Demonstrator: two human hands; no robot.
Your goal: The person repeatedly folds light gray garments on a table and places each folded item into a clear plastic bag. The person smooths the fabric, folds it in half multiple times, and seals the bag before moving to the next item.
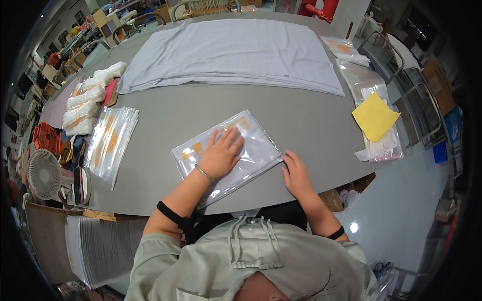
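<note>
A clear plastic bag (260, 145) with orange printing lies at a slant on the grey table in front of me. Folded pale fabric fills it, and its film shines with reflections. My left hand (222, 152) rests palm down on the bag's upper middle, fingers spread slightly, covering part of the print. At the bag's right corner is my right hand (297, 175). Its fingertips are at or just beside that corner, with thumb and forefinger apart. Beyond the bag, a broad stack of pale folded fabric (233, 52) spreads across the far side of the table (226, 99).
Printed plastic bags (111, 143) lie left, beside rolled white bundles (81, 107) and a small fan (44, 174). A yellow sheet (376, 116) lies on clear film (363, 79) at right. Packed flat pieces (101, 244) stand below the table's left edge.
</note>
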